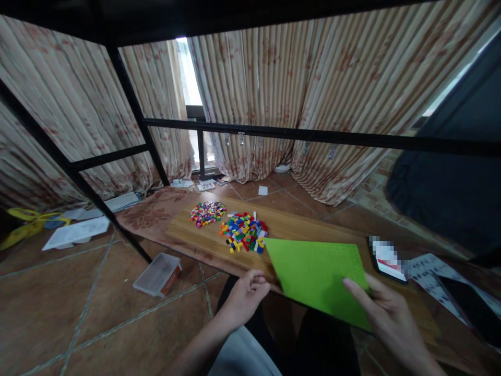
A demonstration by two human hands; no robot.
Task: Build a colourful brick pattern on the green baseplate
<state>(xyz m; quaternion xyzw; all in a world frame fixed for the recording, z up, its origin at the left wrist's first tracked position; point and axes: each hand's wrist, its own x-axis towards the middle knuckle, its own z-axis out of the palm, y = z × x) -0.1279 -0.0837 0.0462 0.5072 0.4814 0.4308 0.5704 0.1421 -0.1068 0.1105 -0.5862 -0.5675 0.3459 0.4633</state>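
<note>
My right hand (pixel 389 308) grips a bright green building-brick baseplate (pixel 317 266) by its right edge, thumb on top. The baseplate is tilted over the near side of a long wooden board (pixel 305 224). My left hand (pixel 248 295) is beside the board's near edge, left of the baseplate, with its fingers curled in and nothing visible in them. Just past the baseplate's far left corner is a pile of colourful toy bricks (pixel 245 230). Farther left on the board is a second pile of smaller coloured pieces (pixel 207 213).
A phone (pixel 387 258) lies on the board's right part, beside a printed sheet (pixel 426 266) and a dark flat device (pixel 469 303). On the tiled floor at left stands a clear plastic box (pixel 158 274). A black metal frame (pixel 274 130) crosses ahead, before curtains (pixel 254 78).
</note>
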